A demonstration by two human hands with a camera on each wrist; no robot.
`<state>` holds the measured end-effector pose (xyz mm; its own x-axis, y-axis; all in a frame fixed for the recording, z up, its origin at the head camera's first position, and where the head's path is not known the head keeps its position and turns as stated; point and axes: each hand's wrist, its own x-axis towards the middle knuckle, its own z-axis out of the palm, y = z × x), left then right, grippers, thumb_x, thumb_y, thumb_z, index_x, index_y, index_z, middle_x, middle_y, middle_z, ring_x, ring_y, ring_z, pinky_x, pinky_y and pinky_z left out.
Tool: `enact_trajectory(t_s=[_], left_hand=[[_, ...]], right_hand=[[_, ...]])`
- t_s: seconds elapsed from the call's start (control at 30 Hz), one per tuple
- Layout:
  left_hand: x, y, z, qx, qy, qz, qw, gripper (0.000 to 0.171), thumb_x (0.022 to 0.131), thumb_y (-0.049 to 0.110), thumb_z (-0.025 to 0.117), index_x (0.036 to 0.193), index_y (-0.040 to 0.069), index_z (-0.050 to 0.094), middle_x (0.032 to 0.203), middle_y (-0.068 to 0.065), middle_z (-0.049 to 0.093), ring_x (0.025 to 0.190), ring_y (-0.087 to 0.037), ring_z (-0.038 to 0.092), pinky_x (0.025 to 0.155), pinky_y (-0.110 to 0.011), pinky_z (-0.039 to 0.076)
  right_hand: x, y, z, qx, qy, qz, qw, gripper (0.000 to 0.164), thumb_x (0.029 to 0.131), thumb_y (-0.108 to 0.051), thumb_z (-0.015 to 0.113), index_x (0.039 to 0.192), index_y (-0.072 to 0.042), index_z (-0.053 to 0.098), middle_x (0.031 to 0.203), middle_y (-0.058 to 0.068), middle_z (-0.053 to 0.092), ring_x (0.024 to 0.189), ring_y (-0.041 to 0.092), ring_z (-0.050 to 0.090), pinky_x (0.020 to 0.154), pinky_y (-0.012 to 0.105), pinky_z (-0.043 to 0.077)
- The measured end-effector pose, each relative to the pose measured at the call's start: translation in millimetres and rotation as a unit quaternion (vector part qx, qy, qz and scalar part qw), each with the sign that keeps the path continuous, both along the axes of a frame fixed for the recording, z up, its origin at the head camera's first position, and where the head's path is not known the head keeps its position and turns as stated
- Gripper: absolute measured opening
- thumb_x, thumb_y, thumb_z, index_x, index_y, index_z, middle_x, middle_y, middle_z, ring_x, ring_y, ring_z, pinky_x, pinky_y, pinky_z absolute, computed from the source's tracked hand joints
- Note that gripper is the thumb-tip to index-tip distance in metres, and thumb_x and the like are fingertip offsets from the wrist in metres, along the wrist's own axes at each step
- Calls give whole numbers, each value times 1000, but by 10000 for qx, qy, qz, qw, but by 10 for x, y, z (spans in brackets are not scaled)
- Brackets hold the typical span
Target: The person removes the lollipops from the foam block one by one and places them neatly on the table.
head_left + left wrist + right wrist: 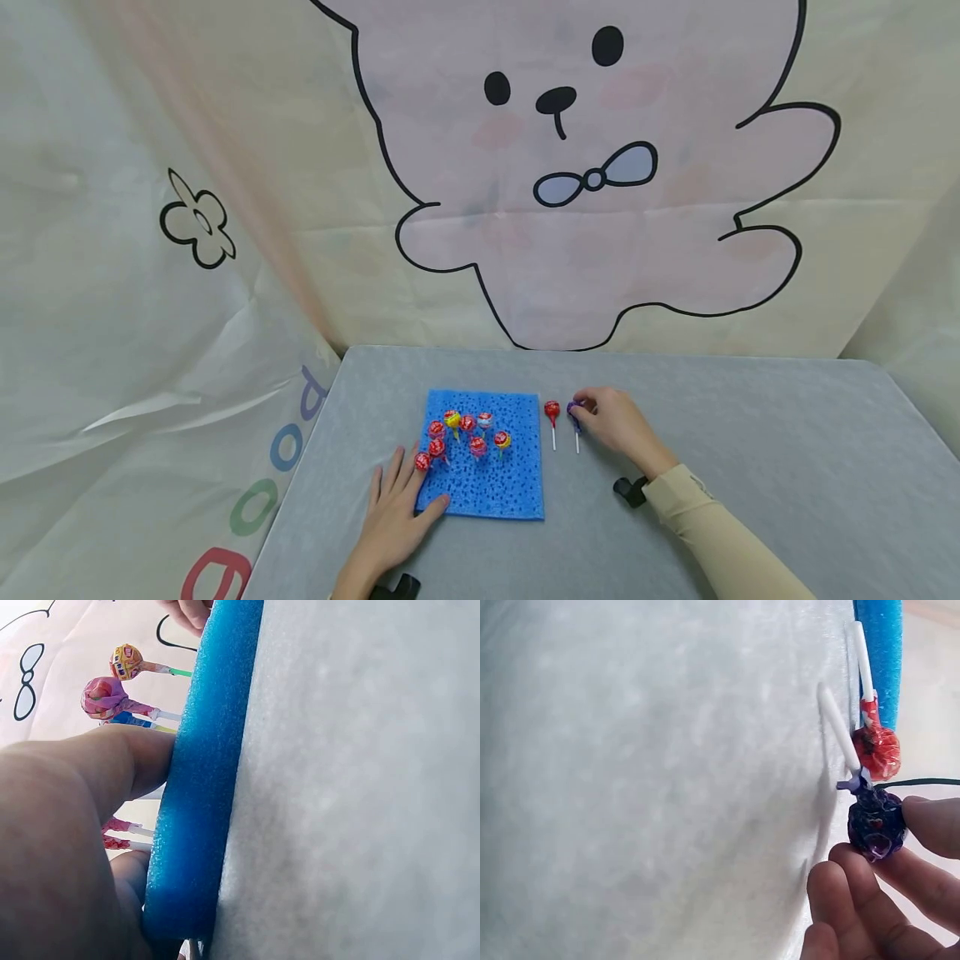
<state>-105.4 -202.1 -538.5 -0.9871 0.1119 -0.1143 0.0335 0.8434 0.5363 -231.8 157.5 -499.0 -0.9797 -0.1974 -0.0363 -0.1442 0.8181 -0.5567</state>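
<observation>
Between thumb and fingers, my right hand (611, 419) pinches a purple-wrapped lollipop (876, 825) by its candy head, its white stick pointing away from the fingers. Next to it on the table lies a red lollipop (552, 409), right beside the blue foam board (510, 492). My left hand (397, 517) rests at the board's lower left corner, fingers spread and thumb on its surface. Several wrapped lollipops stand upright in the foam, among them a yellow and red one (502, 438), a pink one (477, 447) and a red one (422, 461) near my left fingertips.
The grey cloth-covered table (750, 433) extends to both sides of the board. Behind it hangs a backdrop cloth (675, 250) with a cartoon bear. A black wrist device (630, 492) sits at my right wrist, and another (397, 587) at my left.
</observation>
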Motion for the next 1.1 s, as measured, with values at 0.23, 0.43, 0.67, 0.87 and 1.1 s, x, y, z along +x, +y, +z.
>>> enact_trajectory(t_s=[0.23, 0.43, 0.67, 0.87, 1.1], left_hand=[[-4, 4, -5, -46, -10, -1, 10000, 85, 99, 66, 53, 163, 13, 38, 175, -6, 20, 162, -39, 7, 124, -69, -6], [-10, -1, -22, -49, 6, -8, 10000, 85, 99, 66, 53, 163, 13, 38, 175, -6, 20, 162, -40, 7, 124, -69, -5], [-11, -13, -45, -142, -56, 5, 9999, 86, 98, 68, 53, 163, 14, 37, 175, -5, 19, 163, -38, 7, 125, -68, -5], [-10, -10, -24, -97, -70, -4, 9999, 86, 98, 68, 53, 163, 14, 37, 175, -5, 19, 163, -39, 6, 125, -68, -6], [-12, -4, -23, -122, -79, -1, 9999, 86, 98, 69, 51, 164, 15, 36, 176, -5, 18, 163, -38, 6, 125, -68, -6]], right_hand=[[-18, -4, -45, 63, -64, -59, 9999, 22, 98, -18, 73, 114, -3, 76, 99, 9, 75, 85, 20, 63, 83, 44, 60], [-30, -8, -81, 44, -127, -88, 9999, 23, 98, -18, 73, 114, -2, 76, 98, 9, 74, 83, 20, 62, 81, 42, 60], [3, -21, -56, 34, -93, -146, 9998, 26, 97, -18, 75, 118, -2, 75, 99, 10, 73, 85, 21, 61, 82, 43, 60], [48, -28, -15, 60, 28, -182, 9998, 29, 96, -17, 76, 119, 0, 73, 104, 14, 72, 91, 26, 61, 88, 49, 59], [113, -18, 40, 57, 172, -222, 9996, 35, 95, -19, 77, 123, 2, 72, 106, 17, 70, 90, 26, 61, 84, 47, 59]])
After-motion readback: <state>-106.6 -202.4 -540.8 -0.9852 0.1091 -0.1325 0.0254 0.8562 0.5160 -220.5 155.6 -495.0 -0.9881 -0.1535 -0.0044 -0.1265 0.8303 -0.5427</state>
